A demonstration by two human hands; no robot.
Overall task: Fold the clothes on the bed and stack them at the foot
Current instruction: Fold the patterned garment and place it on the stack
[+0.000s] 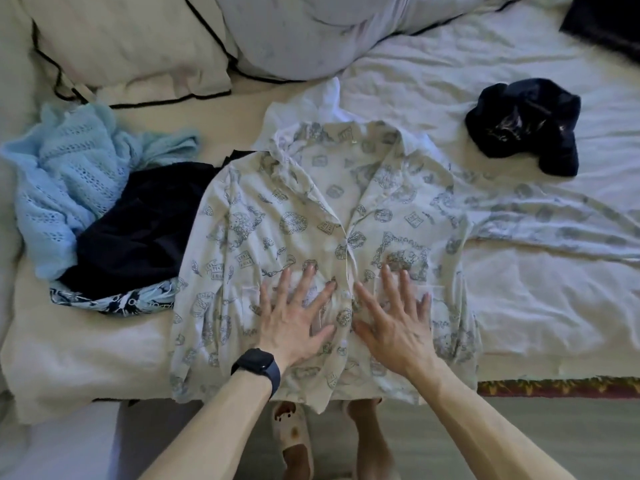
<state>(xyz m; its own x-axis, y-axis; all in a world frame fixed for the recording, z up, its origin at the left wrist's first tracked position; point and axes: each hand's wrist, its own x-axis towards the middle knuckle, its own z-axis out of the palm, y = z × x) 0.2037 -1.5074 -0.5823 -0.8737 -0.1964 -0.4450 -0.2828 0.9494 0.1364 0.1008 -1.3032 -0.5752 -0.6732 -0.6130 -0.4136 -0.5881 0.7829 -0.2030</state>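
While both palms lie flat on the printed pyjama shirt (311,216), we note that its long axis runs near to far: collar far, hem near and hanging over the edge of the bed (519,306). The left hand (294,317), smartwatch (258,367) on its wrist, presses just left of the button placket. The right hand (394,327) presses just right of it. Fingers of both are straight and spread wide, holding nothing.

Key relation: one long sleeve (554,216) stretches off to the right across the sheet, away from the shirt body and far-right of the right hand. That hand is the nearer one. We judge the coming fold brings this sleeve in over the front. The other sleeve seems to lie along the shirt's left edge; we cannot tell if it is tucked.

Surroundings: a dark navy garment (138,223) touches the shirt's left shoulder, lying on a light blue knit (65,174) and a blue-and-white patterned cloth (114,299). A crumpled dark garment (526,126) sits far right, apart from the sleeve and out of its path. Pillows (131,43) lie far.
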